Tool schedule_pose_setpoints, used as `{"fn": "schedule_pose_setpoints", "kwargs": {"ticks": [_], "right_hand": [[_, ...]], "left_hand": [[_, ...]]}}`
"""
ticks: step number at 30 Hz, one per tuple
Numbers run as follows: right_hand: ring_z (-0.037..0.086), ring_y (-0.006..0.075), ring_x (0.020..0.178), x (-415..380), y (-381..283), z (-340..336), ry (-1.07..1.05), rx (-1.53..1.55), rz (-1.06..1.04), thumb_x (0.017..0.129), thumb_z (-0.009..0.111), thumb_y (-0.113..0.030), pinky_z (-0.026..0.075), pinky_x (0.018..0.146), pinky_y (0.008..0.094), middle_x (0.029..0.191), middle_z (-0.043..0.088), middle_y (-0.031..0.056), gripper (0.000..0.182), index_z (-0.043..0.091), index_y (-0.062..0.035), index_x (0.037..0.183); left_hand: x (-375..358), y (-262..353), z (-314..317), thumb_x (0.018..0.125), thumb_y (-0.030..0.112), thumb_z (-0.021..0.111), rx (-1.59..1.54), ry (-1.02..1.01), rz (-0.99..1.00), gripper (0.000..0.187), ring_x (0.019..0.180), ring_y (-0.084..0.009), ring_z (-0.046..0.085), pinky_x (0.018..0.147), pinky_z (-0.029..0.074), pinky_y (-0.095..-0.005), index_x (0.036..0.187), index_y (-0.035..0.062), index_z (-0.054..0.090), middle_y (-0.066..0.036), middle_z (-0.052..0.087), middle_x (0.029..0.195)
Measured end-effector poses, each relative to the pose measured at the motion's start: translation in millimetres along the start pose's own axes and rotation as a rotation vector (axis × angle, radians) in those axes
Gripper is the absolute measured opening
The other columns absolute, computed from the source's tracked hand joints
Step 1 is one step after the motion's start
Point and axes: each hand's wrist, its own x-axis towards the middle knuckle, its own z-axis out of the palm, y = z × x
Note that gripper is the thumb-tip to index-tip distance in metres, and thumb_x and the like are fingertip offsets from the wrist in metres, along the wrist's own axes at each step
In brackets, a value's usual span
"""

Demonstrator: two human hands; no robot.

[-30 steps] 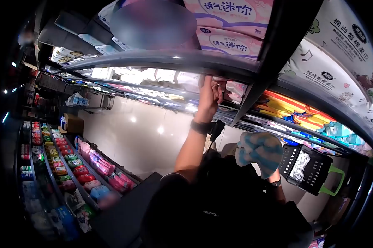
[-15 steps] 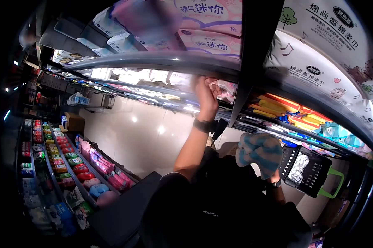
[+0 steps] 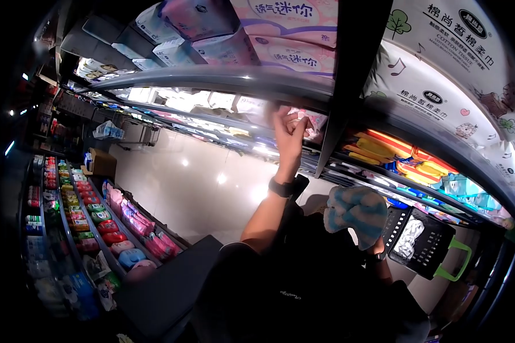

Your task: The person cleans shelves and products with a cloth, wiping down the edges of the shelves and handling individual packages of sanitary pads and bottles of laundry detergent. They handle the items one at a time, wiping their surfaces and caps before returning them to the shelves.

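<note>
My left hand [image 3: 291,131] reaches up to the shelf below the long grey rail, its fingers curled in and closed. Right beside the fingertips is a pink patterned packet [image 3: 313,123]; I cannot tell whether the fingers hold anything. Low on the right, my right hand [image 3: 377,247] is closed round the lower end of a fluffy blue-and-white striped cloth [image 3: 357,214], which hides most of its fingers. A black shopping basket [image 3: 422,258] with a green handle [image 3: 460,260] is next to this hand. Inside lies a crumpled white-and-grey item [image 3: 409,237].
Pink packs [image 3: 294,57] fill the shelf above my left hand. Large cotton tissue packs [image 3: 420,106] stand at upper right, over yellow-and-orange packets [image 3: 409,157]. Across the tiled floor [image 3: 194,183], another shelf holds rows of colourful goods [image 3: 110,231]. A cardboard box [image 3: 101,163] sits beyond.
My left hand has shifted slightly and its fingers have curled in more, showing more of the pink packet. My right hand still has the striped cloth. The view has moved a little.
</note>
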Motion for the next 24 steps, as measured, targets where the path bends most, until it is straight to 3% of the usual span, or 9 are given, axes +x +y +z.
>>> {"fn": "schedule_pose_setpoints", "kwargs": {"ticks": [2,5,8,11,14,17,21,22,24], "right_hand": [[0.04,0.0195,0.058,-2.0,-1.3,4.5,0.046,-0.006,0.009,0.073,0.053,0.009,0.039,0.048,0.0329,0.066,0.037,0.0099,0.01,0.046,0.0088,0.067],[0.04,0.019,0.058,-0.3,0.8,5.3,0.042,0.0,-0.006,0.075,0.053,0.006,0.038,0.05,0.0328,0.068,0.037,0.0098,0.01,0.047,0.0088,0.068],[0.041,0.0191,0.059,2.2,15.8,-12.6,-0.108,0.03,-0.092,0.078,0.056,0.002,0.039,0.051,0.0332,0.07,0.04,0.0109,0.011,0.05,0.0101,0.074],[0.044,0.0193,0.061,0.1,27.9,-24.8,-0.096,0.178,-0.03,0.08,0.059,-0.001,0.041,0.053,0.0333,0.071,0.044,0.0124,0.013,0.056,0.0114,0.083],[0.048,0.0208,0.063,5.7,32.7,-16.8,-0.163,0.159,-0.131,0.08,0.062,-0.002,0.044,0.055,0.0345,0.074,0.049,0.0146,0.021,0.06,0.0124,0.095],[0.053,0.0234,0.066,-2.6,34.4,-36.7,-0.006,-0.086,0.016,0.078,0.063,-0.001,0.047,0.057,0.0367,0.078,0.054,0.0171,0.028,0.058,0.0144,0.101],[0.057,0.0265,0.068,2.4,34.4,-21.1,0.186,-0.131,0.123,0.075,0.062,0.001,0.05,0.057,0.0393,0.08,0.055,0.019,0.028,0.057,0.0159,0.098],[0.056,0.0265,0.066,5.8,31.2,-6.3,0.217,-0.167,0.12,0.074,0.059,0.002,0.049,0.055,0.0397,0.08,0.055,0.019,0.026,0.057,0.0149,0.097],[0.057,0.0266,0.066,8.2,37.8,0.8,0.247,-0.153,0.101,0.074,0.058,0.003,0.051,0.056,0.0399,0.081,0.056,0.0194,0.026,0.057,0.0148,0.097]], "left_hand": [[-0.6,-9.2,-2.7,0.084,0.001,0.067,0.003,-0.011,0.002,0.052,0.081,-0.0132,0.06,0.068,0.048,-0.0228,0.127,0.0019,0.038,-0.014,0.049,0.112],[-3.6,-10.2,-2.9,0.083,0.001,0.069,-0.02,-0.043,0.061,0.052,0.083,-0.012,0.059,0.069,0.049,-0.0219,0.126,0.002,0.039,-0.013,0.049,0.113],[-3.7,-13.8,-6.5,0.082,0.003,0.073,0.002,-0.071,0.049,0.051,0.079,-0.0083,0.058,0.066,0.048,-0.0199,0.122,0.0015,0.042,-0.01,0.051,0.109],[-2.5,-19.1,-7.6,0.081,0.004,0.075,0.032,-0.102,0.044,0.05,0.075,-0.0069,0.058,0.064,0.048,-0.0194,0.121,0.0005,0.044,-0.008,0.053,0.103],[-6.1,-16.3,-1.9,0.08,0.006,0.077,0.061,-0.099,0.077,0.052,0.071,-0.0076,0.058,0.06,0.047,-0.0206,0.121,-0.0029,0.047,-0.008,0.054,0.098],[-4.4,-12.1,-4.4,0.079,0.007,0.078,0.437,-0.09,0.247,0.05,0.07,-0.0083,0.057,0.06,0.046,-0.0223,0.12,-0.0049,0.051,-0.009,0.054,0.097],[11.8,-5.8,-8.1,0.088,0.028,0.069,0.669,-0.129,0.158,0.043,0.07,-0.0271,0.061,0.063,0.05,-0.0358,0.114,-0.0044,0.058,-0.019,0.059,0.094],[16.2,-0.5,-6.4,0.09,0.033,0.063,0.675,-0.125,0.122,0.041,0.075,-0.0381,0.063,0.068,0.05,-0.0426,0.109,-0.0038,0.059,-0.023,0.063,0.092],[23.3,17.1,-1.4,0.089,0.031,0.062,0.759,-0.182,0.082,0.038,0.079,-0.0394,0.064,0.07,0.05,-0.0439,0.106,-0.0028,0.059,-0.023,0.065,0.092]]}}
